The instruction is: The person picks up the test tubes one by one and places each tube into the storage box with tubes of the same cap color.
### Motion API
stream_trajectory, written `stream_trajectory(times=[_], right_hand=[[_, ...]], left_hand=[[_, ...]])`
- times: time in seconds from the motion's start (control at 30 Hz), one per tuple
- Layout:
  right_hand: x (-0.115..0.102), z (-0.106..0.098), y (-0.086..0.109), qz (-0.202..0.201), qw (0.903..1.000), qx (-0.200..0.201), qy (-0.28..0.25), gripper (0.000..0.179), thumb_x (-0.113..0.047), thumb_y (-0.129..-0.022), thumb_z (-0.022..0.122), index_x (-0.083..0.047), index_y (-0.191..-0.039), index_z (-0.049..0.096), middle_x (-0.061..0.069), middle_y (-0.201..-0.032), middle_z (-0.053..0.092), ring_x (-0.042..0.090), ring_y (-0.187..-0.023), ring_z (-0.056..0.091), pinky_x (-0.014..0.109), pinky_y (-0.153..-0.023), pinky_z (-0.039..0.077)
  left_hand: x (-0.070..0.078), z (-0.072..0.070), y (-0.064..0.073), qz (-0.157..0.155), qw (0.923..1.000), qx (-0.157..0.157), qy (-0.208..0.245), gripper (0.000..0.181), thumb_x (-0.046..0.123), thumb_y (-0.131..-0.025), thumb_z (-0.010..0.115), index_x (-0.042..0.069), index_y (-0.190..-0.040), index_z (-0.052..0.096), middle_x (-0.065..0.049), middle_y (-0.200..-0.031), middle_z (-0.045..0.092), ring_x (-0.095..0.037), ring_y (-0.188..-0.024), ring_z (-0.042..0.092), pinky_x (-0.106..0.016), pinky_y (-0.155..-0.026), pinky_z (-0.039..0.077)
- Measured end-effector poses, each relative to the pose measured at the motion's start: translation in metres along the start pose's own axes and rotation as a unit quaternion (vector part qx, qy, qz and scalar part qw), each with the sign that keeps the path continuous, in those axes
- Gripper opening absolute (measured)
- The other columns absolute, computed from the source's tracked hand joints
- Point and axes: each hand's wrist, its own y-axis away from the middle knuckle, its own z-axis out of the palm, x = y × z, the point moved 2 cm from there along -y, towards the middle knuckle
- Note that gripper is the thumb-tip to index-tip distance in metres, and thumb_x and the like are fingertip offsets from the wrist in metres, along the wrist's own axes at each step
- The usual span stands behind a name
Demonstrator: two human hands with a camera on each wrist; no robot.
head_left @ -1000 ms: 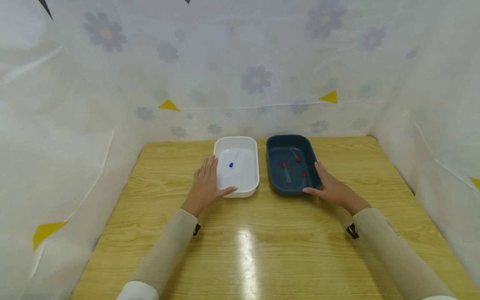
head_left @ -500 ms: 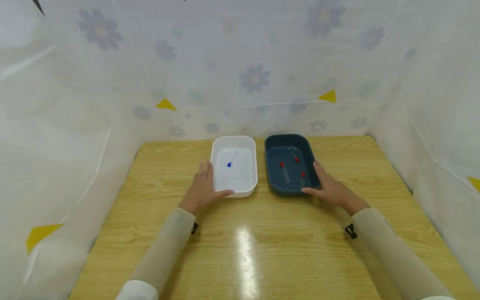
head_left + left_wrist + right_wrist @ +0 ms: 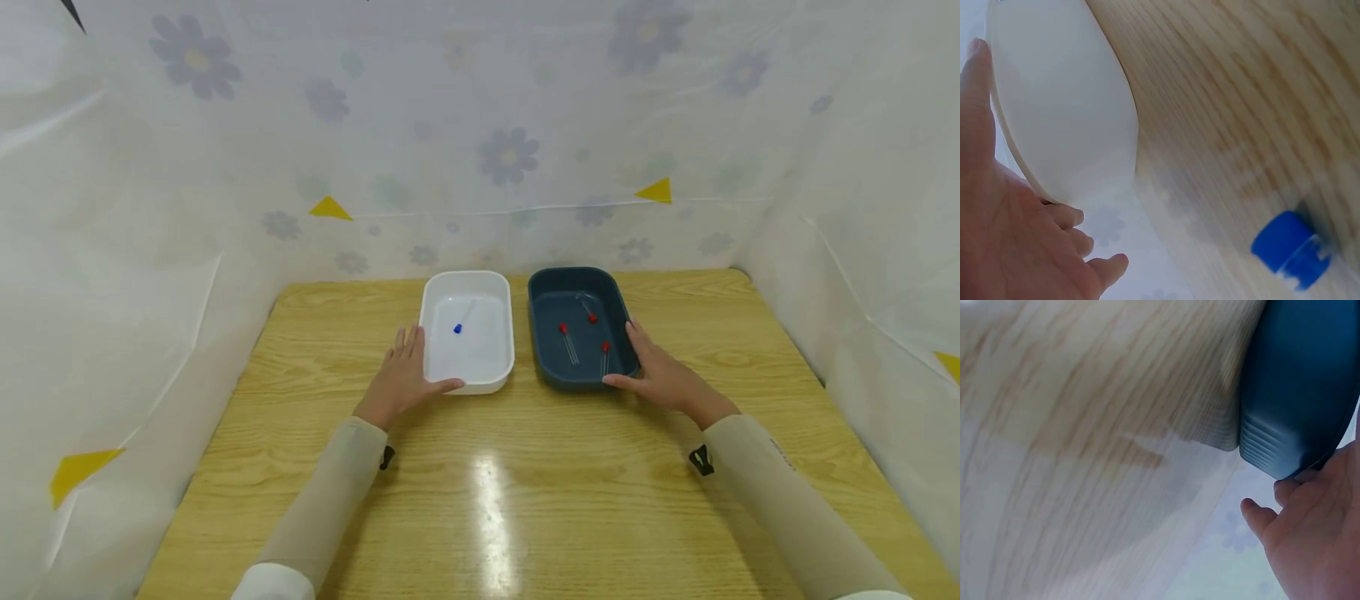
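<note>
1 relaxed left hand [image 3: 399,378] touching white tray [image 3: 482,358], 1 relaxed right hand [image 3: 669,378] touching dark-blue tray [image 3: 568,380]

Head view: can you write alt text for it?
A person's left hand touches a white tray holding one blue-capped item; the right hand touches a dark blue tray holding three red-capped items. The trays stand side by side on a wooden table.

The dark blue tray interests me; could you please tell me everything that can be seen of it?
The dark blue tray looks like plastic, rectangular with rounded corners, raised walls and some ribbing outside. It sits upright on the wooden table, right of and apart from the white tray. Three clear, red-ended pieces lie inside. The right hand touches its near right corner.
</note>
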Motion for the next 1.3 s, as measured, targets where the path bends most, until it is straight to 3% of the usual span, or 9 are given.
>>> stream_trajectory(times=[0.2,0.47,0.57,0.67,0.77,0.9,1.07,1.2,1.3], right_hand=[[-0.003,-0.002,0.002,0.001,0.9992,0.002,0.039,0.106,-0.064,-0.082,0.053,-0.014,-0.147,-0.014,0.011,-0.154,-0.012,0.039,-0.138,0.01,0.061,-0.103,0.017],[-0.002,-0.018,0.019,-0.002,0.9976,0.035,0.059,0.093,-0.057,-0.092,0.044,-0.01,-0.146,-0.016,0.016,-0.153,-0.011,0.04,-0.138,-0.001,0.061,-0.104,0.008],[0.001,-0.027,0.028,0.02,0.9979,0.04,0.046,0.086,-0.056,-0.094,0.039,-0.011,-0.148,-0.012,0.018,-0.153,-0.004,0.043,-0.137,0.007,0.062,-0.103,0.013],[0.009,-0.035,0.038,0.044,0.9962,0.052,0.055,0.08,-0.057,-0.095,0.035,-0.009,-0.15,0.003,0.024,-0.15,0.015,0.046,-0.127,0.032,0.062,-0.095,0.028],[0.017,-0.041,0.05,0.056,0.9922,0.07,0.086,0.075,-0.057,-0.095,0.034,-0.003,-0.147,0.024,0.027,-0.128,0.05,0.039,-0.088,0.06,0.051,-0.065,0.047],[0.027,-0.05,0.069,0.053,0.986,0.107,0.117,0.066,-0.051,-0.096,0.039,0.002,-0.136,0.044,0.026,-0.111,0.06,0.029,-0.066,0.061,0.033,-0.041,0.038],[0.038,-0.062,0.09,0.061,0.9839,0.12,0.117,0.059,-0.044,-0.097,0.043,0.006,-0.129,0.049,0.029,-0.114,0.058,0.04,-0.083,0.061,0.042,-0.055,0.049],[0.052,-0.064,0.105,0.077,0.986,0.096,0.113,0.055,-0.04,-0.097,0.046,0.009,-0.122,0.053,0.03,-0.105,0.061,0.043,-0.089,0.059,0.054,-0.071,0.046],[0.064,-0.061,0.118,0.089,0.9881,0.07,0.105,0.05,-0.036,-0.096,0.05,0.011,-0.113,0.057,0.027,-0.098,0.062,0.043,-0.088,0.059,0.054,-0.072,0.045]], left_hand=[[0.002,-0.003,0.001,0.0,1.0,-0.003,0.004,0.13,0.09,-0.062,0.041,0.003,-0.149,0.0,-0.014,-0.154,0.003,-0.032,-0.14,-0.003,-0.047,-0.111,0.01],[0.002,0.001,0.0,-0.004,0.9999,-0.008,0.005,0.13,0.089,-0.062,0.043,0.003,-0.149,-0.001,-0.015,-0.154,0.005,-0.032,-0.14,-0.003,-0.046,-0.111,0.009],[0.002,0.001,0.001,-0.006,0.9999,-0.009,0.008,0.13,0.089,-0.061,0.043,0.003,-0.149,-0.001,-0.015,-0.154,0.004,-0.032,-0.14,-0.004,-0.046,-0.111,0.009],[0.002,0.0,0.002,-0.007,0.9999,-0.006,0.008,0.131,0.09,-0.061,0.043,0.003,-0.149,-0.001,-0.014,-0.154,0.004,-0.032,-0.14,-0.004,-0.046,-0.111,0.009],[0.002,-0.001,0.002,-0.003,1.0,-0.001,0.007,0.13,0.089,-0.062,0.044,0.003,-0.149,0.001,-0.014,-0.154,0.004,-0.032,-0.14,-0.003,-0.047,-0.111,0.009],[0.002,-0.001,0.001,-0.005,0.9999,-0.002,0.011,0.129,0.088,-0.062,0.045,0.003,-0.149,0.0,-0.014,-0.154,0.004,-0.032,-0.14,-0.004,-0.047,-0.111,0.009],[0.002,-0.002,0.002,-0.014,0.9996,-0.014,0.02,0.131,0.09,-0.06,0.044,0.006,-0.149,-0.005,-0.011,-0.155,-0.001,-0.03,-0.14,-0.007,-0.046,-0.111,0.008],[0.001,-0.002,0.002,-0.011,0.9997,-0.014,0.017,0.131,0.09,-0.06,0.042,0.005,-0.149,-0.005,-0.011,-0.155,0.0,-0.03,-0.14,-0.007,-0.047,-0.111,0.008],[0.002,-0.001,0.002,-0.003,0.9997,-0.015,0.018,0.131,0.09,-0.061,0.043,0.005,-0.148,-0.004,-0.012,-0.154,0.0,-0.032,-0.14,-0.007,-0.048,-0.111,0.008]])
